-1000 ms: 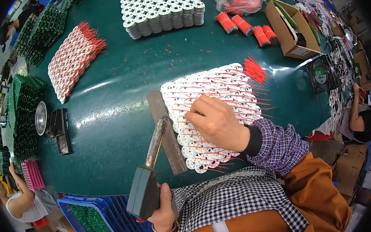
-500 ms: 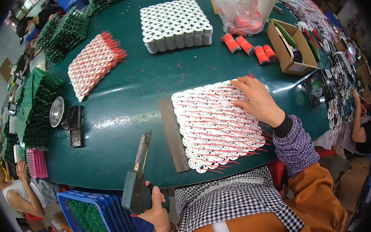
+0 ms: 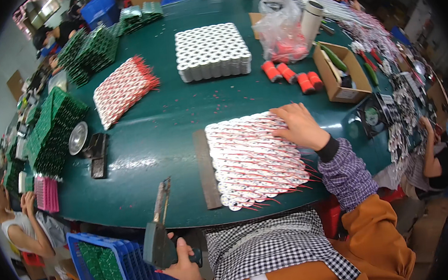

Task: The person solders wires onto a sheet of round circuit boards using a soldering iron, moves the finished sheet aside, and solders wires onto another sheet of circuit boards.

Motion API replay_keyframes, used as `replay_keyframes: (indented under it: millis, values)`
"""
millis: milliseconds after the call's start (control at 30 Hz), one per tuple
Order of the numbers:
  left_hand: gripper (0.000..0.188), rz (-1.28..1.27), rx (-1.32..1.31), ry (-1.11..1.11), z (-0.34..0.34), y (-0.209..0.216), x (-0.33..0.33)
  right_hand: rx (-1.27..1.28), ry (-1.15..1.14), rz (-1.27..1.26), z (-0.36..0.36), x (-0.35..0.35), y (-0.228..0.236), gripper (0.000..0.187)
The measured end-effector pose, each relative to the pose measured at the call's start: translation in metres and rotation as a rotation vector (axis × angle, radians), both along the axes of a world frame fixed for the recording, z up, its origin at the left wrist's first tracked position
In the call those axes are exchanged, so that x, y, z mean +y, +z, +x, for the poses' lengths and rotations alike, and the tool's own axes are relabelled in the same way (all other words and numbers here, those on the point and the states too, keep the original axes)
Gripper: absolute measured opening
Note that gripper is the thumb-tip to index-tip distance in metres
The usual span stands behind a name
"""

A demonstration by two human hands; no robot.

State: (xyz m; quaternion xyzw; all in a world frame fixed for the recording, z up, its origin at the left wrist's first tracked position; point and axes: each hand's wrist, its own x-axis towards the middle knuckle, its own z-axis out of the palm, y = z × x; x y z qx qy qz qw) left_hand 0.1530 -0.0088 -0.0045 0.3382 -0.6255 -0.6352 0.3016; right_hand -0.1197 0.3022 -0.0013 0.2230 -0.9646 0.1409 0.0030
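Left hand: left hand (image 3: 183, 263) wrapped on the handle of a dark green soldering tool (image 3: 155, 244), thumb pointing up; bracelet at the wrist.
Soldering tool: metal barrel (image 3: 159, 204) angled up and away, tip left of the metal bar and well apart from the disc panel; tip height over the tabletop (image 3: 126, 203), can't tell.
Right hand: right hand (image 3: 304, 128) released, fingers loosely extended over the panel's far right corner, thumb apart from them; dark cuff, purple checked sleeve. Whatever lies under the palm is hidden.
Disc panel: disc panel (image 3: 252, 161) flat on the tabletop in front of the person; rows of white round boards, red wires lying across, ends overhanging the near right side.
Metal bar: brownish metal bar (image 3: 207, 173) along the panel's left edge.
Second panel: wired panel (image 3: 121, 93), far left, red ends bunched at its right side.
Bare stack: white disc stack (image 3: 213, 54), far middle.
Wire stock: red wire bundles (image 3: 286, 73) beside an open cardboard box (image 3: 348, 94) with a green vegetable inside.
Right edge: black fan (image 3: 373, 113), near the box.
Left side: shiny round dish (image 3: 78, 138) beside a black holder (image 3: 98, 156).
Below tabletop: blue crate (image 3: 146, 270) with green pieces inside.
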Motion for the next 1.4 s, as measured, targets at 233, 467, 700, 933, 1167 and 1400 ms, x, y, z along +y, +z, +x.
replay_keyframes:
  millis: [233,467,700,933,1167,1400]
  values:
    - [0.042,-0.029,0.017,-0.008,0.000,0.004,0.007,0.009,-0.034,0.013,-0.003,0.000,0.003,0.068]
    - [0.045,-0.005,-0.022,-0.013,0.002,0.001,0.006,-0.020,-0.069,-0.199,0.001,0.005,0.006,0.071]
    - [0.045,-0.006,-0.013,0.004,0.003,0.000,0.010,-0.054,-0.080,-0.235,0.005,0.007,0.001,0.063]
    - [0.046,-0.011,0.004,0.016,-0.006,-0.004,0.010,0.210,-0.068,-0.282,0.029,0.022,0.009,0.045]
    - [0.045,-0.014,0.007,-0.003,-0.010,0.000,0.011,-0.012,-0.286,-0.269,0.086,0.033,-0.001,0.031]
    - [0.039,0.008,-0.031,-0.012,0.002,0.014,0.018,-0.133,-0.335,-0.408,0.098,0.021,-0.013,0.037]
